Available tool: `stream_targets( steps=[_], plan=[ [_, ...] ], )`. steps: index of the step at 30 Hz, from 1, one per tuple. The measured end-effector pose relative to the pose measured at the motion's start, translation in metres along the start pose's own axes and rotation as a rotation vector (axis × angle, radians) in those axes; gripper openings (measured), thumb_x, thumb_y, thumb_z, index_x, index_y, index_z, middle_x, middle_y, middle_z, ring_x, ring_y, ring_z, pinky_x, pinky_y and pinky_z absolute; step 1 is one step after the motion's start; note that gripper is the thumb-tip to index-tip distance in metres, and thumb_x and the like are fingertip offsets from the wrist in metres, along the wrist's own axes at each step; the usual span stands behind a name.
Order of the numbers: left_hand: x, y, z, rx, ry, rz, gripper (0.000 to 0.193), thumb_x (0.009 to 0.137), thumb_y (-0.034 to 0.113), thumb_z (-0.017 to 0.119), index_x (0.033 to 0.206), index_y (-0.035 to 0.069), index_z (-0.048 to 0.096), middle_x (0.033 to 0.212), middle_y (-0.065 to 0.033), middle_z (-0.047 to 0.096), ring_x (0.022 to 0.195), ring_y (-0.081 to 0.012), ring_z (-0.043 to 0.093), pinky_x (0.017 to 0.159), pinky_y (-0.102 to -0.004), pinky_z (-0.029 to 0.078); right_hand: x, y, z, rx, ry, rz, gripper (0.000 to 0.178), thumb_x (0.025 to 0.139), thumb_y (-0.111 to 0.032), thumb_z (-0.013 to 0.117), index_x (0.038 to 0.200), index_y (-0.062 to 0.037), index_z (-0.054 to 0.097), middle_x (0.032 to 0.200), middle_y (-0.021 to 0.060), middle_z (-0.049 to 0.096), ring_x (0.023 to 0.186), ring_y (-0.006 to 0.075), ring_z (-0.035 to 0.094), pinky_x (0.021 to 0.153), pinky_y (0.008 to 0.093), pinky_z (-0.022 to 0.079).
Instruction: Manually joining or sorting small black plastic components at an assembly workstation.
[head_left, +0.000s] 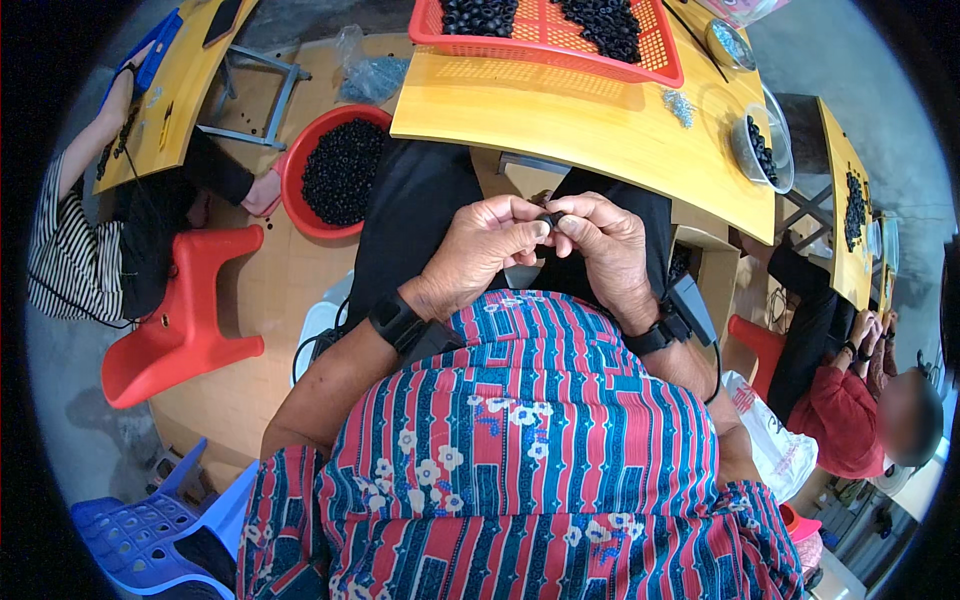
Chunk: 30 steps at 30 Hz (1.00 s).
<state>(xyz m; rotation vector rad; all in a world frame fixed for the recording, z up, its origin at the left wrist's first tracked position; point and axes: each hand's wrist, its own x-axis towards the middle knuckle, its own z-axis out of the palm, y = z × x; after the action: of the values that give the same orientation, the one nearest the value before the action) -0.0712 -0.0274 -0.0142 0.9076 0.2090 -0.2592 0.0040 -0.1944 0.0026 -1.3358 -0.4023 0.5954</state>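
My left hand (478,243) and my right hand (610,250) meet above my lap, in front of the table's near edge. Both are closed, thumbs and forefingers pinching a small dark piece (552,219) between them. Its exact kind is mostly hidden by the fingertips; it looks black and rounded. On the yellow table (500,105) ahead stands a red mesh basket (560,66) with two heaps of small black parts (600,28). To its right lies a little pile of thin silvery pieces (679,107).
A clear tub (745,150) of black parts stands at the table's right edge, a bowl (729,46) of silvery pieces behind it. A red basin (292,195) full of black parts is on the floor at left. People sit at tables on both sides. A red chair (190,310) stands left.
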Motion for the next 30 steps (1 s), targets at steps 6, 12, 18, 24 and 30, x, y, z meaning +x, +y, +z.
stream_targets(
  steps=[6,12,18,24,30],
  plan=[
    [0.0007,-0.0006,-0.0017,0.021,0.014,0.000,0.014,0.091,0.012,0.058,0.101,0.003,0.058,0.088,-0.0027,0.060,0.076,-0.0074,0.054,0.071,-0.0218,0.047,0.0010,-0.0010,-0.0001,-0.058,-0.010,-0.009,0.017,0.085,0.003,0.059,0.100,0.0029,0.066,0.084,0.0062,0.059,0.069,0.0107,0.060,0.063,0.0219,0.050],
    [0.0015,-0.0030,-0.0037,0.011,0.014,0.003,0.014,0.091,0.011,0.057,0.103,0.003,0.057,0.090,-0.0032,0.060,0.077,-0.0075,0.055,0.071,-0.0221,0.047,0.0006,0.0020,-0.0018,-0.065,-0.023,-0.022,0.019,0.085,0.003,0.059,0.102,0.0021,0.066,0.084,0.0071,0.060,0.070,0.0117,0.061,0.063,0.0223,0.051],
    [0.0015,-0.0017,-0.0011,-0.050,0.003,0.012,0.015,0.091,0.011,0.057,0.104,0.003,0.057,0.089,-0.0029,0.060,0.076,-0.0077,0.055,0.071,-0.0221,0.048,-0.0014,0.0016,0.0010,-0.026,-0.009,-0.012,0.019,0.086,0.001,0.059,0.104,0.0016,0.066,0.086,0.0076,0.061,0.071,0.0119,0.061,0.065,0.0231,0.050],
    [0.0007,-0.0001,-0.0017,-0.053,0.010,0.006,0.015,0.091,0.011,0.058,0.104,0.003,0.057,0.089,-0.0016,0.060,0.076,-0.0074,0.055,0.070,-0.0219,0.048,0.0001,0.0027,0.0003,0.004,-0.008,0.026,0.018,0.088,-0.003,0.058,0.104,0.0020,0.066,0.086,0.0076,0.061,0.072,0.0122,0.061,0.066,0.0229,0.050],
    [-0.0017,0.0046,0.0018,0.050,0.052,-0.005,0.019,0.090,0.012,0.060,0.106,0.002,0.058,0.088,-0.0012,0.061,0.075,-0.0068,0.054,0.069,-0.0211,0.047,-0.0005,0.0052,-0.0031,0.309,-0.044,0.211,0.017,0.087,-0.005,0.061,0.103,-0.0004,0.064,0.088,0.0078,0.065,0.072,0.0130,0.062,0.068,0.0256,0.052]
  ],
)
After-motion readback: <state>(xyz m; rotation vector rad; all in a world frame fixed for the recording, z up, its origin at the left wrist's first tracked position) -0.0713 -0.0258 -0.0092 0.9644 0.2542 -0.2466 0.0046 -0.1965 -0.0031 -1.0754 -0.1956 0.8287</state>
